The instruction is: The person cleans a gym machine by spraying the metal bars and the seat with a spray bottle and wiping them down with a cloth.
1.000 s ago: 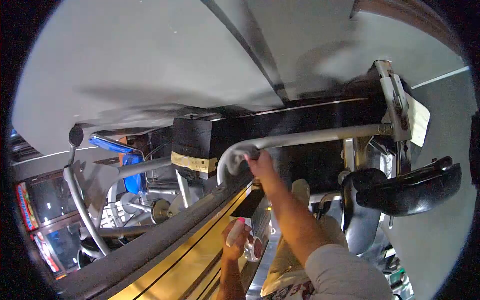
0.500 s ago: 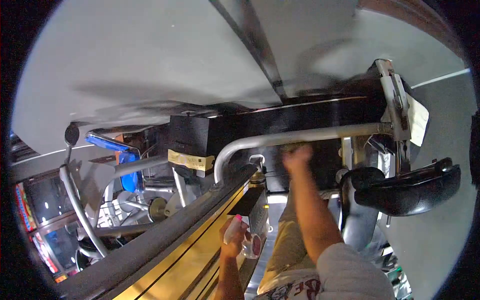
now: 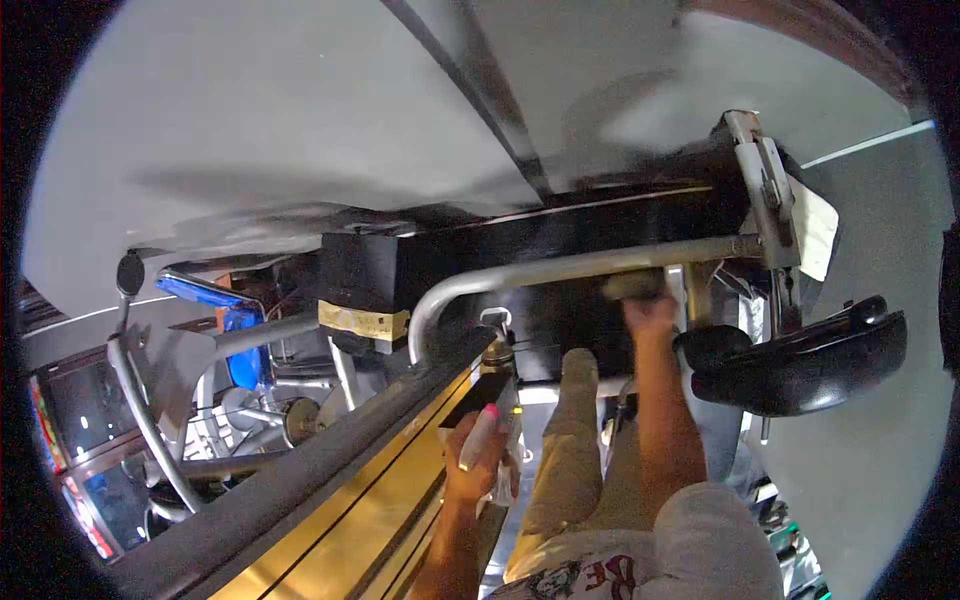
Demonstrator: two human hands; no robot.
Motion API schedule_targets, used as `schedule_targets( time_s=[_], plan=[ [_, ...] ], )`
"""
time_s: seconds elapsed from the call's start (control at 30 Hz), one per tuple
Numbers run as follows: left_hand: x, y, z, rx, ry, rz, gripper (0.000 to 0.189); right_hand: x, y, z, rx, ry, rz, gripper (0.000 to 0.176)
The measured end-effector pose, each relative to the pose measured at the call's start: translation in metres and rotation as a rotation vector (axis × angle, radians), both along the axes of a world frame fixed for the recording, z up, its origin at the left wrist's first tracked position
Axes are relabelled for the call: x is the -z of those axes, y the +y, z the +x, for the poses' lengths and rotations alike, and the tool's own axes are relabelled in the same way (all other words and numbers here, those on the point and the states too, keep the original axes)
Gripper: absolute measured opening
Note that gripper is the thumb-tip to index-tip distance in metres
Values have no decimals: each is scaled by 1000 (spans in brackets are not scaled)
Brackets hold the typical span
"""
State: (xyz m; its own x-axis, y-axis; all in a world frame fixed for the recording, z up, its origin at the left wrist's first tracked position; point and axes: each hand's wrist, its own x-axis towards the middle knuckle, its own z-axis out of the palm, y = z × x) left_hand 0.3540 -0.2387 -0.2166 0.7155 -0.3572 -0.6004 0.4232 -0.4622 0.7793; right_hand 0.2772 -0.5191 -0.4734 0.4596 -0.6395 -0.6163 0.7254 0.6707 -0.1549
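My left hand point(image 3: 472, 462) is wrapped round a clear spray bottle point(image 3: 484, 436) with a pink tip, low at the centre of the view, beside the yellow panel point(image 3: 350, 500) of the machine. My right hand point(image 3: 650, 315) reaches forward, closed on a dark cloth-like item point(image 3: 634, 286) that is blurred. That item lies just below the curved grey metal tube point(image 3: 590, 262), against the dark part of the machine behind it.
A black padded seat point(image 3: 800, 375) juts out at right below an upright metal post point(image 3: 768, 190). A black box with yellow tape point(image 3: 362, 320) stands left of the tube. Further left are blue pads point(image 3: 242, 350) and grey machine frames. A long dark rail point(image 3: 300, 470) crosses the lower left.
My right hand has moved to the right along the tube with the dark item. My left hand still holds the bottle, now turned somewhat. The view has shifted slightly.
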Motion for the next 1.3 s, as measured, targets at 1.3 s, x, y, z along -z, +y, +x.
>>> schedule_targets(
  time_s=[1.3],
  plan=[
    [29, -25, -23, 258, -171, -54, 18, 28, 62, 99, -252, 875, -23, 43]
  ],
)
